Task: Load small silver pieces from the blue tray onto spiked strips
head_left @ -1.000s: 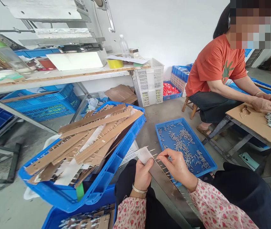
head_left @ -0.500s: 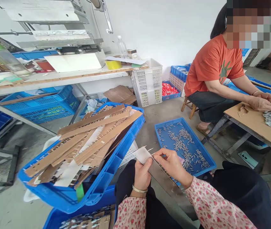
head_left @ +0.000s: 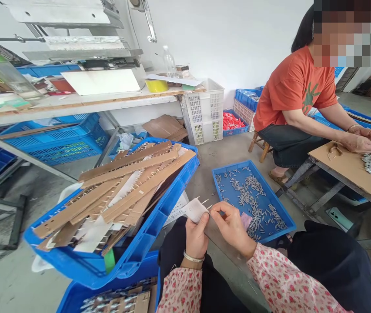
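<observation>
A white strip of card [head_left: 195,210] is pinched between the thumb and fingers of my left hand [head_left: 196,237]. Thin pointed sticks [head_left: 205,201] jut from its far edge. My right hand [head_left: 232,226] is closed, thumb and forefinger pinched together just right of the card, close to one stick; what lies between the fingertips is too small to make out. Beyond my right hand is a blue tray [head_left: 218,195] with many small silvery, fish-shaped pieces [head_left: 249,195] scattered in it, and a pink scrap [head_left: 245,220] near its close edge.
On my left a blue crate [head_left: 146,243] is heaped with stick-edged cardboard strips [head_left: 149,187]. Under it another blue crate [head_left: 69,295] holds strips with silvery pieces. A workbench [head_left: 113,104] runs behind. At right a person in orange [head_left: 289,91] works at a low table [head_left: 345,167].
The card has turned slightly, so more stick points show past its edge. The long dark edge below my right hand is no longer visible. My right hand has shifted slightly left.
</observation>
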`<action>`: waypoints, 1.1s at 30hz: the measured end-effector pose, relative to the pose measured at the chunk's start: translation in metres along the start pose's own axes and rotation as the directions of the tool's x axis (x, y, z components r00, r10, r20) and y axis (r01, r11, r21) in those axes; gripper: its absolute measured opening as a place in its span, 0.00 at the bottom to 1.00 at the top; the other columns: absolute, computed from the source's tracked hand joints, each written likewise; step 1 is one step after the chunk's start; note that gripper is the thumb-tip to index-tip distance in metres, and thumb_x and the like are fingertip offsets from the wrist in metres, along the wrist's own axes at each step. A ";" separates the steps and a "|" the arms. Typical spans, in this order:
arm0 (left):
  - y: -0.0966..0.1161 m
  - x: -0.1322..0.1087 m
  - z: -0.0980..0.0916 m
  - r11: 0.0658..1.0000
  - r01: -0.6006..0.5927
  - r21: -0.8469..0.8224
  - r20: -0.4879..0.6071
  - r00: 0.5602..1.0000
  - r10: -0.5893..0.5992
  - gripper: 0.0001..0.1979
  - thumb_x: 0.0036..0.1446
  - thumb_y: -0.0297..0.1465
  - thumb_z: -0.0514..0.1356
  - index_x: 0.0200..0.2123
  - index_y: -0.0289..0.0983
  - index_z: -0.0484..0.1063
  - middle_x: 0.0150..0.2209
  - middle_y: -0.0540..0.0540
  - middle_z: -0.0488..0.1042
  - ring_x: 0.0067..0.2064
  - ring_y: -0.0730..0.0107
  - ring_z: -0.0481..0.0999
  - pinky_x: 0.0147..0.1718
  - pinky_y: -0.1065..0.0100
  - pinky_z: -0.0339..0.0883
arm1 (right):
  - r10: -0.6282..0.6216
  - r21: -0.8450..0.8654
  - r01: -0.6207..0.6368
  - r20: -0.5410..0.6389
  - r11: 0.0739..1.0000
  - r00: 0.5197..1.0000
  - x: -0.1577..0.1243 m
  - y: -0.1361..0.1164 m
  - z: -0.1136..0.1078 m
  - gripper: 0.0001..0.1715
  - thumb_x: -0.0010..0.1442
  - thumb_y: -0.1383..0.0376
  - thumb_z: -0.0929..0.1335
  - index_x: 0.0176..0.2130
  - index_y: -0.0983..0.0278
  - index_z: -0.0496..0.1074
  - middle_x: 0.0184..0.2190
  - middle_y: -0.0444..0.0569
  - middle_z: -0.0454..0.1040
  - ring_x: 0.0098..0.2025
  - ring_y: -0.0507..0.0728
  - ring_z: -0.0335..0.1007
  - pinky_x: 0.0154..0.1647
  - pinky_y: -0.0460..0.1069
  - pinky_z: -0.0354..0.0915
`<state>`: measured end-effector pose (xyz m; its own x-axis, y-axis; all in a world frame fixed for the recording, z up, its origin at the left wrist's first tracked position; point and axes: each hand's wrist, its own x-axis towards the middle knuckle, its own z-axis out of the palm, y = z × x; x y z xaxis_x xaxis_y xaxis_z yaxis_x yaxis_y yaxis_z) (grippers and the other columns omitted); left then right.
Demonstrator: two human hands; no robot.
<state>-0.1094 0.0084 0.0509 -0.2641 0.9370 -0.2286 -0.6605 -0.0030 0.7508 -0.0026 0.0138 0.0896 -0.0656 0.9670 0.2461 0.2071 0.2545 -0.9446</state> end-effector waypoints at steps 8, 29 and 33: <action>0.001 0.000 0.001 1.000 -0.004 -0.012 0.011 1.000 0.004 0.14 0.40 0.32 0.71 0.34 0.36 0.77 0.31 0.48 0.80 0.32 0.67 0.78 0.36 0.66 0.69 | -0.008 -0.079 0.015 0.095 0.997 0.995 0.006 0.000 -0.004 0.12 0.61 0.65 0.64 0.27 0.63 0.70 0.27 0.44 0.72 0.30 0.52 0.67 0.30 0.45 0.62; 0.009 0.011 -0.008 0.977 -0.149 0.153 0.142 0.982 0.127 0.09 0.44 0.32 0.69 0.31 0.38 0.76 0.29 0.51 0.74 0.30 0.74 0.71 0.32 0.72 0.64 | 0.004 0.018 -0.007 0.158 1.000 0.987 0.025 0.006 -0.021 0.06 0.56 0.64 0.68 0.34 0.63 0.75 0.32 0.47 0.76 0.33 0.54 0.71 0.32 0.47 0.65; 0.005 0.010 -0.007 0.968 -0.165 0.188 0.173 0.976 0.133 0.09 0.44 0.33 0.69 0.30 0.38 0.76 0.27 0.51 0.73 0.29 0.73 0.70 0.30 0.71 0.63 | -0.069 0.022 0.067 0.154 0.998 0.986 0.023 0.002 -0.013 0.08 0.58 0.63 0.67 0.29 0.62 0.75 0.27 0.45 0.74 0.29 0.53 0.68 0.30 0.46 0.63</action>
<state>-0.1204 0.0155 0.0477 -0.2236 0.9746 -0.0163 -0.4642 -0.0917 0.8810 0.0094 0.0371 0.0962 -0.2292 0.9339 0.2745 0.1813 0.3180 -0.9306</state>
